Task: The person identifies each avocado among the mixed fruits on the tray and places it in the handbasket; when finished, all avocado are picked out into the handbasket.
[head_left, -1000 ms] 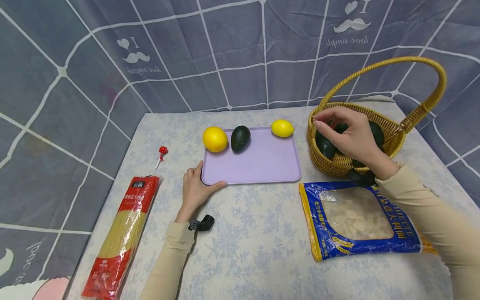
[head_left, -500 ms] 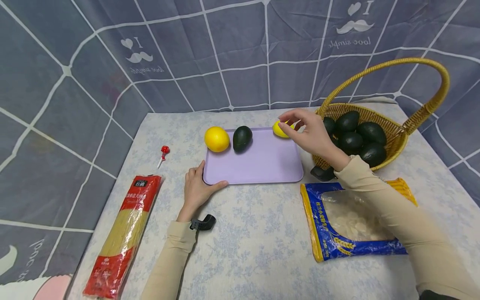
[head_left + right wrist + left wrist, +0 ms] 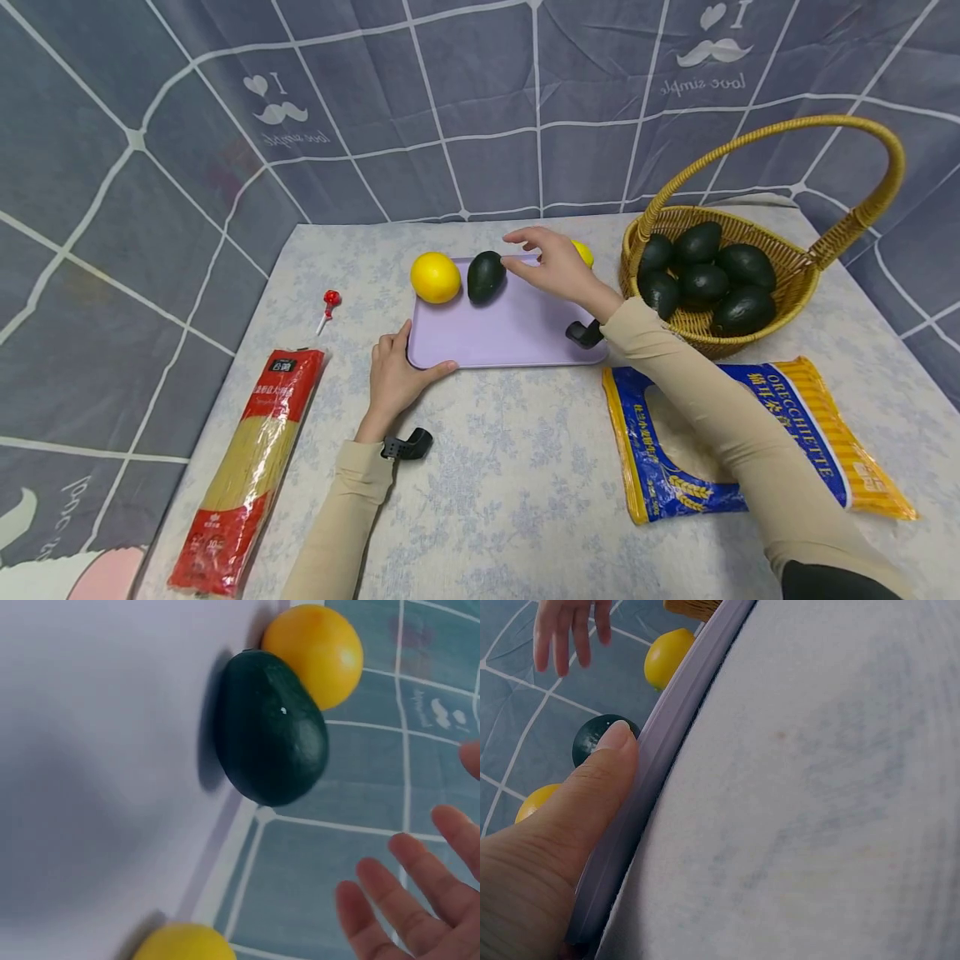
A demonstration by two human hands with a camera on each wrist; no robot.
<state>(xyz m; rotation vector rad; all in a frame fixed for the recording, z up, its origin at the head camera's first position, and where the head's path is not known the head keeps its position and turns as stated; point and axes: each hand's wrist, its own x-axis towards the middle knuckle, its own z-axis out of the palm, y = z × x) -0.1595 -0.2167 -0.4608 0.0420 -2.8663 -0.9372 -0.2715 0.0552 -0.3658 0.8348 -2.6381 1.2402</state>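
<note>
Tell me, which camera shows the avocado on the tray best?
The right wrist view: the avocado fills the frame, sharp, beside a lemon. The head view shows it small on the tray, by the right hand. The left wrist view shows only part of it behind the left hand's thumb.

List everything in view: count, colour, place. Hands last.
tray: 1, lilac, table centre
lemons: 2, yellow, on the tray's far edge, one at the left, one partly hidden behind the right hand
avocado on tray: 1, dark green, just right of the left lemon
basket: 1, yellow wicker with a hoop handle, right of the tray
avocados in basket: 5 visible, dark green
spaghetti pack: 1, red and clear, table's left edge
orecchiette bag: 1, blue and yellow, in front of the basket, under the right forearm
lollipop: 1, red, left of the tray
tablecloth: 1, pale floral
backdrop: 1, grey with white lines
left hand: holds the tray's near left corner
right hand: fingers spread, empty, over the tray by the avocado
</note>
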